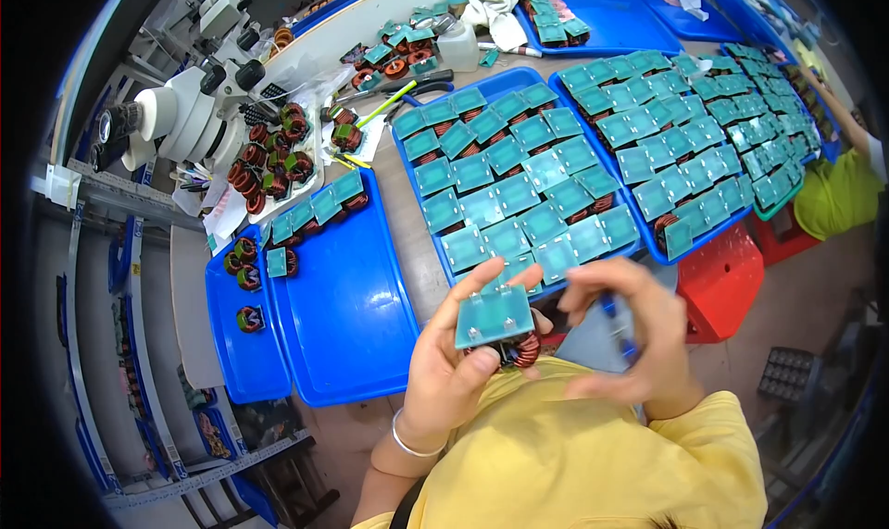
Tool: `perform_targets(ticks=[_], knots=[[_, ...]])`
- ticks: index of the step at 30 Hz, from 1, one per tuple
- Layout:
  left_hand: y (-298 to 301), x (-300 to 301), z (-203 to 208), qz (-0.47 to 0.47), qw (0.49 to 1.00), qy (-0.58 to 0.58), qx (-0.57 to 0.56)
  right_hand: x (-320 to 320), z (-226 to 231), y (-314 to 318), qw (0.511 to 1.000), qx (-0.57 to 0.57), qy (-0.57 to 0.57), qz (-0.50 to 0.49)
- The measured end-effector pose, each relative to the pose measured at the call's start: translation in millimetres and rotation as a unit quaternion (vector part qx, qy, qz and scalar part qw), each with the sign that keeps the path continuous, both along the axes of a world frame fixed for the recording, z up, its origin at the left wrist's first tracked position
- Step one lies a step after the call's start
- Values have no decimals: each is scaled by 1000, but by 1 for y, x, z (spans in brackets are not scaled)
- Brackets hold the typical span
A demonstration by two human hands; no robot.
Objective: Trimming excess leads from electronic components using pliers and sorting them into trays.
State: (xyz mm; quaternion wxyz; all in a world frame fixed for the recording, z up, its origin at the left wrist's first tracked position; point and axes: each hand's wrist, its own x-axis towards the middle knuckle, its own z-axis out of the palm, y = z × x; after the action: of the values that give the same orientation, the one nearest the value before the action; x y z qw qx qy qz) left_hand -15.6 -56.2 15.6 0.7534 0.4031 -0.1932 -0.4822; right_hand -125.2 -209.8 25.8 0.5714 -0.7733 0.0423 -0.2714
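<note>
My left hand (454, 362) is closed round a copper-wound toroidal coil (529, 350) with a green circuit board (495, 316) on top, held in front of my yellow shirt. Metal pins show on the board's face. Just right of it, my right hand (648, 330) is raised, thumb and fingers curved and apart, somewhat smeared by motion. A blue-grey shape shows in the gap of that hand; whether it is held or lies behind, I cannot tell. Beyond both hands, a blue tray (405, 149) carries rows of similar coils topped with green boards.
More loaded trays (567, 89) stand to the right, near a co-worker's arm (838, 112) and a red stool (718, 284). At left are a blue tray (347, 344) with a few boarded coils, a smaller tray (243, 353) with bare coils, a microscope (176, 112) and pliers (426, 83).
</note>
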Motion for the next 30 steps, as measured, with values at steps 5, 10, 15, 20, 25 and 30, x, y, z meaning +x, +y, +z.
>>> perform_targets(ticks=[5,10,15,20,25,30], knots=[[-2,-1,-5,0,997,60,-39,-20,-9,-33,992,-109,53,-46],[-5,-7,-4,7,1000,16,-17,-20,2,-43,947,-317,39,30],[-8,-17,-3,56,983,-174,27,-33,21,-28,928,-357,97,51],[-4,-23,-3,79,937,-335,55,-42,27,-25,905,-409,105,44],[-8,-28,-3,120,891,-433,65,-48,28,-25,892,-436,116,35],[-10,-29,0,102,856,-505,40,-55,31,-25,881,-456,123,39]])
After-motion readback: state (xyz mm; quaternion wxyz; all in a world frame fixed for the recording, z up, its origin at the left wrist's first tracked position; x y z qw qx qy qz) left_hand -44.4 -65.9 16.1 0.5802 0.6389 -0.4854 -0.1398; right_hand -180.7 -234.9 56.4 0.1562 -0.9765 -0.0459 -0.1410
